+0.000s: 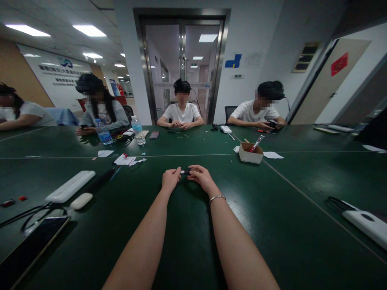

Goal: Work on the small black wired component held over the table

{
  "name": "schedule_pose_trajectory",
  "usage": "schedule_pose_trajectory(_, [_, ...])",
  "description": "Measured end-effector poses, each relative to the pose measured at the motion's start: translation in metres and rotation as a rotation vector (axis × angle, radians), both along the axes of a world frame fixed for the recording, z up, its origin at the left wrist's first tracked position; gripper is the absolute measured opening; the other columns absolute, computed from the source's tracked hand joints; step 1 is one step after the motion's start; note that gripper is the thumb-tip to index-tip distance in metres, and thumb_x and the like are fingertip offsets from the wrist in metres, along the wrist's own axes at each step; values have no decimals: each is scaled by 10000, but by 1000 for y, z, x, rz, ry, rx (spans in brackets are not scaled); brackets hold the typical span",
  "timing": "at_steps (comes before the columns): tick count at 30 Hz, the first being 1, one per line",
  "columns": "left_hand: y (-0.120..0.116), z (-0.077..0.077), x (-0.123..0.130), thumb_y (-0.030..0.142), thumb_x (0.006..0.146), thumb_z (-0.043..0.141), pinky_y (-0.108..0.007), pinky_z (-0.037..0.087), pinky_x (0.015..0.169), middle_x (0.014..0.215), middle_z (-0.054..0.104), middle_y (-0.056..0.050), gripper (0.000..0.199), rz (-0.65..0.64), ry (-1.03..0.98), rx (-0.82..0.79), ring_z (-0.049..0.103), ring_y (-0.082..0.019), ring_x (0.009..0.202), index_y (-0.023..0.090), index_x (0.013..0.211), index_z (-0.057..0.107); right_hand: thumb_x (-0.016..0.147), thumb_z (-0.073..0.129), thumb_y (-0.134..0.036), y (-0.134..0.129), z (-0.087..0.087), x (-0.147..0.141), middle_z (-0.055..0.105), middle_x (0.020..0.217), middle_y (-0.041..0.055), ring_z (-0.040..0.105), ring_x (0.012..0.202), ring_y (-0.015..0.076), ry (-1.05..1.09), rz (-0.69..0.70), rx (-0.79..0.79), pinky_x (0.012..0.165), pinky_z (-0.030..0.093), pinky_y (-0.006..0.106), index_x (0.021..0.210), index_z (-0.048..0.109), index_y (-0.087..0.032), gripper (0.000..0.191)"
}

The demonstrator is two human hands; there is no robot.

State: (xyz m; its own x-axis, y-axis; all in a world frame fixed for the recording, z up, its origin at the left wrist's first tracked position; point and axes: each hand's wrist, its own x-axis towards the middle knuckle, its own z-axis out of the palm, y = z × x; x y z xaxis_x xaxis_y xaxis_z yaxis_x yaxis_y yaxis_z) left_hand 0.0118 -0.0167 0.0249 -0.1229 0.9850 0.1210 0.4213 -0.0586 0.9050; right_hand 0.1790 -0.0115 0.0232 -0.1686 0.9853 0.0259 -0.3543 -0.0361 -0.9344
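Note:
Over the green table (187, 225), both of my hands meet at a small dark tube with a silver band (185, 172), held level between them. My left hand (171, 179) pinches its left end between thumb and fingers. At the right end, my right hand (200, 176) has its fingers and thumb curled around the dark part. The tube is too small here for me to tell its exact kind. A silver bracelet (217, 198) circles my right wrist.
A phone (33, 249), a white power bank (71, 187) and a white oval case (81, 201) lie at left, with cables. Ahead are paper scraps (125, 160), bottles (138, 131) and an open box (250, 154). Another white device (367, 225) lies right. Several people sit across.

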Motion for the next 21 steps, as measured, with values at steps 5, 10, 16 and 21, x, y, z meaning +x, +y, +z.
schedule_pose_trajectory(5, [0, 2, -2, 542, 818, 451, -257, 362, 530, 485, 543, -12, 474, 53, -58, -5, 486, -132, 471, 173, 547, 576, 647, 715, -146, 0, -1, 3, 636, 820, 2, 659, 648, 118, 54, -31, 7, 635, 574, 276, 915, 642, -194, 281])
schedule_pose_trajectory(10, [-1, 0, -2, 567, 803, 471, -261, 376, 539, 502, 559, -14, 475, 0, -49, 14, 494, -133, 478, 173, 570, 594, 644, 733, -170, 0, -1, 1, 645, 815, -1, 656, 642, 110, 22, 3, 23, 617, 569, 249, 927, 649, -187, 296])
schedule_pose_trajectory(16, [-2, 0, -1, 592, 798, 464, -264, 377, 549, 508, 573, -18, 499, -26, -28, 27, 510, -138, 488, 172, 572, 607, 657, 741, -175, 0, -1, 0, 666, 759, 2, 658, 630, 108, -9, 34, 24, 617, 570, 236, 932, 659, -176, 287])
schedule_pose_trajectory(21, [-3, 0, 0, 588, 802, 463, -263, 379, 544, 522, 582, -17, 493, -23, -22, 22, 509, -135, 486, 173, 581, 610, 661, 740, -167, 0, -1, 0, 677, 762, 8, 671, 638, 115, -11, 40, 12, 625, 572, 230, 932, 663, -170, 283])
